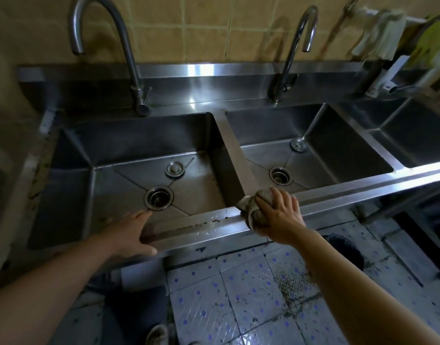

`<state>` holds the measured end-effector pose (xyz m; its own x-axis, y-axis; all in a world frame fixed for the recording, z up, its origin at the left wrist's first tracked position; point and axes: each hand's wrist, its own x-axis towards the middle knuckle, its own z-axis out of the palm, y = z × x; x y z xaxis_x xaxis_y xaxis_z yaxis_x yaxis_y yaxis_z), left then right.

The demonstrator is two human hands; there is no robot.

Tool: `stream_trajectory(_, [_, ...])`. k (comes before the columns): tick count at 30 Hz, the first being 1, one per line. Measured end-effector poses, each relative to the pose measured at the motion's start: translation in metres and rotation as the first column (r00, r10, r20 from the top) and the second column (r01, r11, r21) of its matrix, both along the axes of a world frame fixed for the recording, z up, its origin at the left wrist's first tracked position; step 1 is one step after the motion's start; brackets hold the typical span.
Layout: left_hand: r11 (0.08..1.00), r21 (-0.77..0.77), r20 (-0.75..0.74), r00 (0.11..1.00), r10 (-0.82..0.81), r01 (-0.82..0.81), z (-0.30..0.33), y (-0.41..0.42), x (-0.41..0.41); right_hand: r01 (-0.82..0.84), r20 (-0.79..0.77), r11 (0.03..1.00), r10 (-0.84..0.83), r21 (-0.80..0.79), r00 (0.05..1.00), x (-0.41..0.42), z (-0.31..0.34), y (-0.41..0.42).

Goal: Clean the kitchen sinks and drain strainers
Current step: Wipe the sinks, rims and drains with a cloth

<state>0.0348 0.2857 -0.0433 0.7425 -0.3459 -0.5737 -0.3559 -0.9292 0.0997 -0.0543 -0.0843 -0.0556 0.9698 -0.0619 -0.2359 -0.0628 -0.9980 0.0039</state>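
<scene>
Head view: your right hand [278, 212] presses a bunched grey rag [253, 207] onto the front rim [189, 226] where the divider meets it, fingers curled over the cloth; your left hand [132, 232] rests on that rim, fingers straight and relaxed, holding nothing; rusty specks lie on the rim between them; beyond, the left sink [129, 145] shows an open drain [159, 197] with its stopper [174, 169] just behind; the right sink [338, 145] likewise, drain [280, 176] and stopper [298, 144].

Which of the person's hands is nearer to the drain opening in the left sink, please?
Left. The left hand rests on the front rim, fingertips just short of the left sink's drain opening; the right hand presses a cloth farther right.
</scene>
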Motion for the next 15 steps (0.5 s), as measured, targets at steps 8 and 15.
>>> stream_trajectory(8, [0.985,0.156,0.042,0.997,0.063,-0.069,-0.015,0.030,-0.015,-0.051,0.043,0.998,0.050,0.038,0.998,0.009,-0.013,-0.004])
stream_trajectory(15, [0.985,0.167,0.087,0.996,0.014,-0.029,-0.011,0.029,-0.015,-0.192,0.055,0.979,0.188,0.064,0.981,0.011,-0.019,0.050])
